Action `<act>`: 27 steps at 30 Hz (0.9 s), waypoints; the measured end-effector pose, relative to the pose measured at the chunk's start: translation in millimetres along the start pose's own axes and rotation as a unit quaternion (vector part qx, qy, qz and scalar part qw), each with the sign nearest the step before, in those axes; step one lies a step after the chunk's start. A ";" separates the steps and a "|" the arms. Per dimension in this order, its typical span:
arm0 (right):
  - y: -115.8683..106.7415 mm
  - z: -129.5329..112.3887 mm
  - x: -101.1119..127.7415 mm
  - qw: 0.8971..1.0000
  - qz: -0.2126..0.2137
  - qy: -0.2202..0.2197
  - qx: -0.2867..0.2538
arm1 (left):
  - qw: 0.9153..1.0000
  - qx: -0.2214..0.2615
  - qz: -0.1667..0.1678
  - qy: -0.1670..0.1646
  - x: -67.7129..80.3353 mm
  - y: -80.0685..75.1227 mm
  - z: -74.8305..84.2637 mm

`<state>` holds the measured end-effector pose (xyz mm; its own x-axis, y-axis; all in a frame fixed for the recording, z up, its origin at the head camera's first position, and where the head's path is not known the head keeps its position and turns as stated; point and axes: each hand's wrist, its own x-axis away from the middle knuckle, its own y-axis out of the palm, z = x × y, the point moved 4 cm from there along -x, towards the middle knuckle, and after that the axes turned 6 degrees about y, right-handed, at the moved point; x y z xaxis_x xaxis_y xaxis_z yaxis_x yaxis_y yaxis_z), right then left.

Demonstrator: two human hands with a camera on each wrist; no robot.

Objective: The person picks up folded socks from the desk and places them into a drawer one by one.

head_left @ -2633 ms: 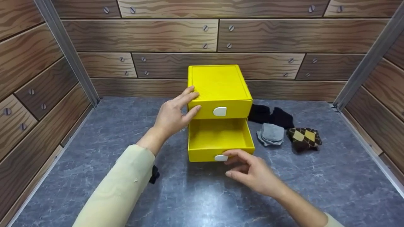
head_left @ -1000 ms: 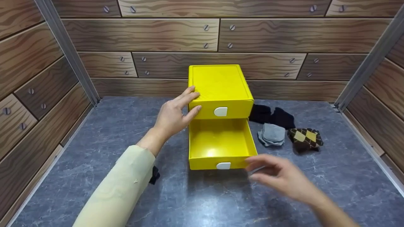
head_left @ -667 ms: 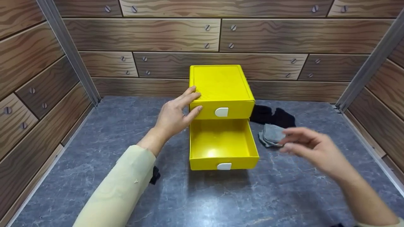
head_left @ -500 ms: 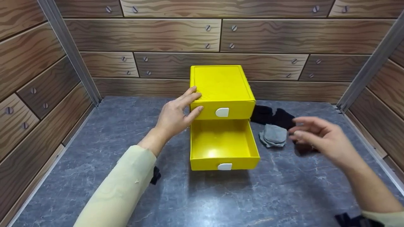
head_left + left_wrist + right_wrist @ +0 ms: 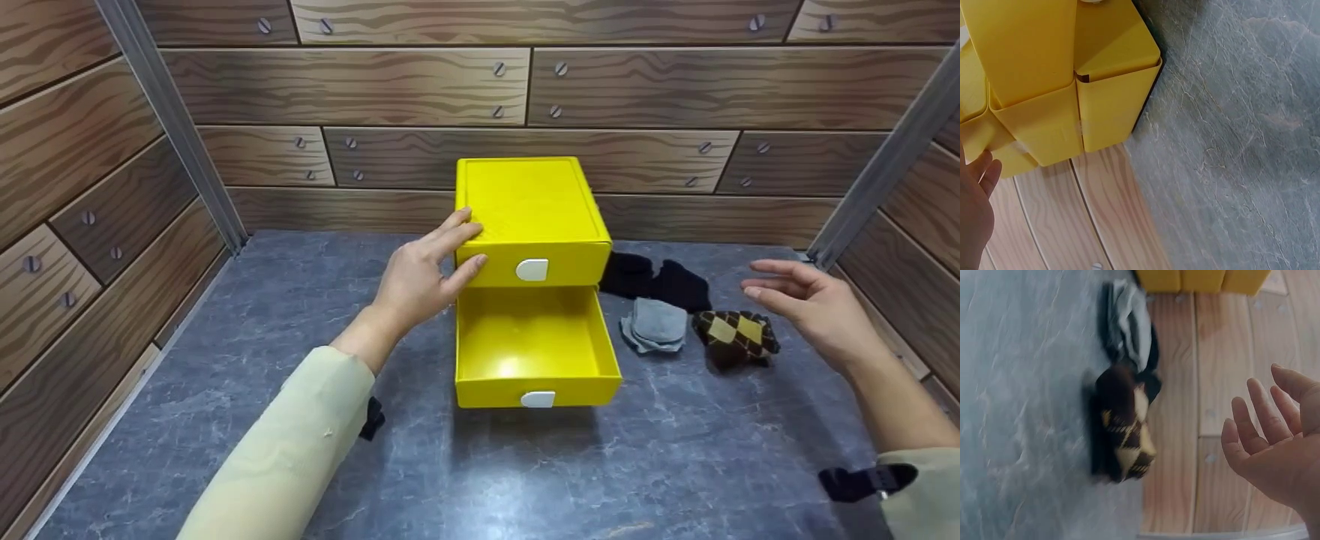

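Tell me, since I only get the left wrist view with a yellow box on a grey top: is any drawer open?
Observer: Yes. The head view shows the lower drawer of the yellow drawer box pulled out, with nothing inside it.
Visitor: What is the other hand doing?
Observer: The right hand hovers open and holds nothing, just right of a brown argyle sock.
Visitor: Any more socks around?
Observer: A grey sock and a black sock lie on the grey top between the box and the argyle one.
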<state>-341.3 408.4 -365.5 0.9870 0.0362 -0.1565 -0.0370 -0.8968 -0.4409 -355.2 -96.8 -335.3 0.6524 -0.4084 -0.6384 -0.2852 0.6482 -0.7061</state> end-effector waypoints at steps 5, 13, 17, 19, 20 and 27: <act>-8.1 26.7 -9.3 1.000 -0.009 0.020 -0.021 | 1.000 0.002 -0.002 -0.005 -0.6 0.0 -0.5; -10.1 62.3 -17.4 0.997 -0.023 0.059 -0.047 | 1.000 -0.002 -0.007 -0.007 -0.2 0.0 -0.4; -8.2 75.9 -21.3 0.997 -0.022 0.079 -0.006 | 1.000 -0.001 -0.004 -0.007 -0.1 -0.2 -1.0; -6.8 81.5 -23.1 0.996 -0.022 0.088 0.025 | 1.000 0.001 -0.004 -0.008 0.0 -0.2 -1.1; -6.1 84.1 -23.8 0.994 -0.022 0.093 0.043 | 1.000 0.001 -0.005 -0.008 0.1 -0.2 -1.1; -1.5 97.8 -24.5 0.986 -0.051 0.109 0.112 | 1.000 0.000 -0.007 -0.005 0.0 -0.5 -0.1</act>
<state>-380.8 452.0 -447.4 0.9966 0.0042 0.0824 0.0556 -0.7723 -0.6328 -355.1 -97.2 -334.9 0.6638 -0.4102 -0.6253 -0.2762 0.6425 -0.7147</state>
